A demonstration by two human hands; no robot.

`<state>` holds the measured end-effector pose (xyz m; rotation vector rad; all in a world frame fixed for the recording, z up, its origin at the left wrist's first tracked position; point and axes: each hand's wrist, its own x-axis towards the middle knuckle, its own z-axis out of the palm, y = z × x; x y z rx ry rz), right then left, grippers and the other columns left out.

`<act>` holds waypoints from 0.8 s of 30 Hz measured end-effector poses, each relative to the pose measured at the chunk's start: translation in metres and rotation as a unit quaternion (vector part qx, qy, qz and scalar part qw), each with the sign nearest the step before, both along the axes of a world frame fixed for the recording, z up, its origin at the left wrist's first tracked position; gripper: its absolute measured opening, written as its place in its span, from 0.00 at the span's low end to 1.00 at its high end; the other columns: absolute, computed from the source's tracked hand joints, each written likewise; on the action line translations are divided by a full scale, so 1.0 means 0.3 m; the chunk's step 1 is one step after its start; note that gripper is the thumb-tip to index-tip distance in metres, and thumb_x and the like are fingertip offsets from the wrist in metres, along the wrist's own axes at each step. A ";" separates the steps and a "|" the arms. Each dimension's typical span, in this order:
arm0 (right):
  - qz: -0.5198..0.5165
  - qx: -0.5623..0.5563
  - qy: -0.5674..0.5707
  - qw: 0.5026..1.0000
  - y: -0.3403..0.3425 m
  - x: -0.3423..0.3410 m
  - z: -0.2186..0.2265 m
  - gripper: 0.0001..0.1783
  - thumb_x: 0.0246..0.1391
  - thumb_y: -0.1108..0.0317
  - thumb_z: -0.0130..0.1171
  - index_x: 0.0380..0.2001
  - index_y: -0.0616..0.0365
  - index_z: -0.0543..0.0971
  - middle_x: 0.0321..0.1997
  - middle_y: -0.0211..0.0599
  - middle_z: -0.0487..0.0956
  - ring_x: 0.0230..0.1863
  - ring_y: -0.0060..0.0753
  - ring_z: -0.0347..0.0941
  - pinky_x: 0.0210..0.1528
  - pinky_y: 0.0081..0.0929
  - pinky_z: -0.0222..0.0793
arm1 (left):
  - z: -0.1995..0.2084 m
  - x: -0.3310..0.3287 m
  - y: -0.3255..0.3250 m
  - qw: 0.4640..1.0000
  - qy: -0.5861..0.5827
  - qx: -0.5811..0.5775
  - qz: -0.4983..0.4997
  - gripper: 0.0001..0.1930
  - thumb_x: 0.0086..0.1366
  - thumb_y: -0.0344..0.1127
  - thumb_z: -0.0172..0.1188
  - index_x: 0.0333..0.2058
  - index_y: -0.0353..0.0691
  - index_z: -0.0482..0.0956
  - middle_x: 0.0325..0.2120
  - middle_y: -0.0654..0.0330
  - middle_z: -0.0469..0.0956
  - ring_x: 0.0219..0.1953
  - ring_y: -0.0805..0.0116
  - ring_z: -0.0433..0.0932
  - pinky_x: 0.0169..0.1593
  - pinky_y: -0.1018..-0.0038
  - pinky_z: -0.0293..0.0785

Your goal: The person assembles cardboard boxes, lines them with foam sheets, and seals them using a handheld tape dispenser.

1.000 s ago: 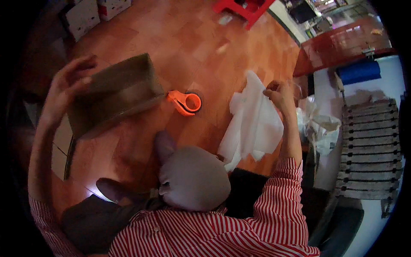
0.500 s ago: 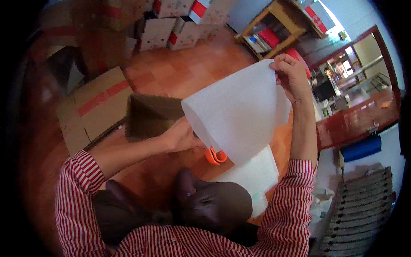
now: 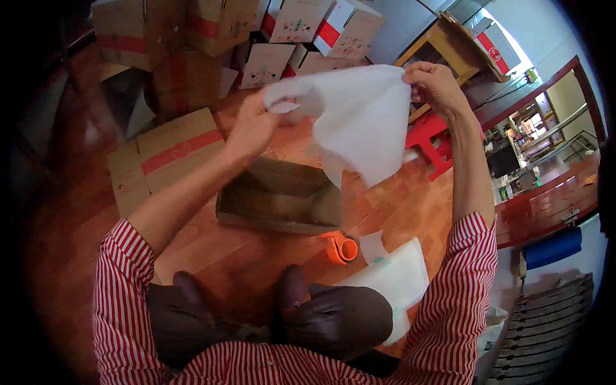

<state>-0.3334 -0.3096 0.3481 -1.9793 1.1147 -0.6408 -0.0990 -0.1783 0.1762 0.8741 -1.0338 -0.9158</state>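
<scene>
Fingers (image 3: 425, 76) of left hand (image 3: 253, 126) and right hand (image 3: 441, 88) clamp a white sheet (image 3: 366, 119), arms (image 3: 471, 170) stretched forward.

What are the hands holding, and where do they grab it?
A white sheet: the left hand grips its left end, the right hand its upper right corner.

Box (image 3: 277, 221) on flr (image 3: 237, 273), sheet (image 3: 366, 119) prob. above it.

Is a thin, white sheet (image 3: 369, 122), soft and slightly blurred. Hangs in midair, held at both upper ends, well above the floor. Curls over at the left, droops below in loose folds.
</scene>
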 end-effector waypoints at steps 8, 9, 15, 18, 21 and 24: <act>0.045 -0.166 0.090 0.981 -0.077 -0.028 -0.015 0.12 0.43 0.70 0.58 0.32 0.66 0.80 0.22 0.28 0.75 0.22 0.17 0.66 0.26 0.17 0.63 | 0.141 0.075 0.005 0.989 -0.040 -0.126 -0.064 0.13 0.64 0.34 0.52 0.44 0.34 0.76 0.38 0.63 0.75 0.39 0.78 0.72 0.41 0.80 0.73; 0.054 -0.179 0.105 0.977 -0.074 -0.030 -0.012 0.12 0.44 0.70 0.57 0.32 0.66 0.80 0.22 0.28 0.75 0.22 0.17 0.66 0.26 0.17 0.63 | 0.146 0.085 0.010 0.986 -0.077 -0.140 -0.053 0.13 0.65 0.34 0.52 0.44 0.35 0.76 0.38 0.64 0.75 0.40 0.78 0.72 0.41 0.80 0.73; 0.030 -0.198 0.086 0.976 -0.064 -0.078 -0.028 0.14 0.49 0.68 0.55 0.36 0.67 0.80 0.22 0.29 0.75 0.23 0.17 0.67 0.26 0.17 0.65 | 0.220 0.017 0.040 0.980 -0.166 -0.111 0.001 0.12 0.64 0.32 0.49 0.42 0.33 0.76 0.31 0.67 0.75 0.34 0.80 0.71 0.36 0.82 0.72; -0.033 -0.125 -0.042 0.991 -0.114 -0.081 -0.149 0.16 0.52 0.64 0.54 0.36 0.68 0.78 0.25 0.31 0.76 0.24 0.18 0.69 0.26 0.17 0.67 | 0.217 0.038 0.029 0.967 -0.226 -0.097 0.062 0.12 0.64 0.34 0.49 0.38 0.31 0.76 0.24 0.66 0.73 0.28 0.81 0.69 0.31 0.82 0.71; -0.155 -0.254 0.109 0.949 -0.148 -0.235 -0.351 0.15 0.53 0.62 0.52 0.34 0.64 0.79 0.27 0.30 0.78 0.25 0.23 0.72 0.29 0.23 0.69 | 0.229 0.041 0.023 0.972 -0.217 -0.049 0.076 0.13 0.62 0.36 0.50 0.36 0.30 0.77 0.20 0.65 0.72 0.23 0.80 0.69 0.28 0.80 0.70; -0.152 -0.172 0.169 0.958 -0.010 -0.244 -0.490 0.18 0.51 0.57 0.55 0.34 0.63 0.78 0.29 0.31 0.77 0.28 0.23 0.70 0.31 0.22 0.66 | 0.249 0.067 0.033 0.969 -0.224 -0.028 0.103 0.14 0.62 0.36 0.49 0.36 0.30 0.77 0.18 0.63 0.72 0.22 0.78 0.70 0.26 0.78 0.72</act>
